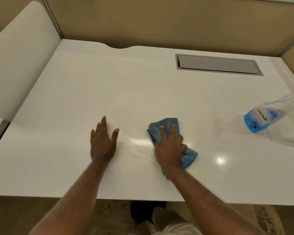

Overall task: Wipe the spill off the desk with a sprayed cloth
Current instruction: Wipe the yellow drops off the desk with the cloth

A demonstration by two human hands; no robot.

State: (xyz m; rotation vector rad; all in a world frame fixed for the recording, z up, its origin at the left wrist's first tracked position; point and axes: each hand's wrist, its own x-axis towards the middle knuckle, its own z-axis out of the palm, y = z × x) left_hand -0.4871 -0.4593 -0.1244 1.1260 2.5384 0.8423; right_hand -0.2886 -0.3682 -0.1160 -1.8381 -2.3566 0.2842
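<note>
A bunched blue cloth [166,127] lies on the white desk [75,92], and my right hand [171,146] presses down on it with fingers gripping the fabric. My left hand [103,141] rests flat on the desk to the left of the cloth, fingers spread, holding nothing. A faint wet sheen shows on the desk between and beyond the two hands. The clear spray bottle [268,116] with a blue label stands near the desk's right edge, apart from both hands.
A grey cable flap [217,64] is set into the desk at the back right. Tan partition walls close the back and right sides. A white rounded panel [20,53] stands at the left. The desk's front edge runs just under my forearms.
</note>
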